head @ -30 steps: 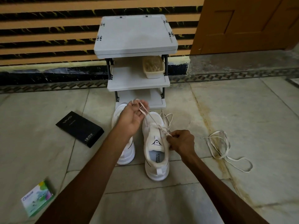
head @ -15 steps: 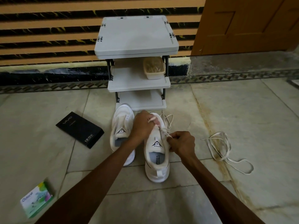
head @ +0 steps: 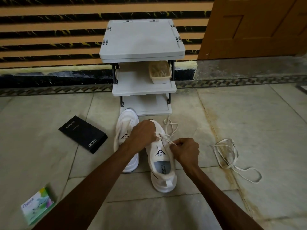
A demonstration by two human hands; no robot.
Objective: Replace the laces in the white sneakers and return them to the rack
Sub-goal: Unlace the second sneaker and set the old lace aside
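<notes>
Both arms are bare and reach forward from the lower edge, converging. The left hand [head: 143, 133] lies knuckles up, its fingers curled downward and closed on a flat cream-white fabric shoelace [head: 164, 138]. The right hand [head: 186, 151], just beside it and nearer the body, is fisted with its back up, thumb and forefinger pinching the same shoelace, which runs between the two hands

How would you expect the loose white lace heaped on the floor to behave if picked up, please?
The loose white flat lace would probably hang limp, since it lies in slack loops. Its overlapping coils may well snag or tangle. It looks thin, so likely very light.
</notes>
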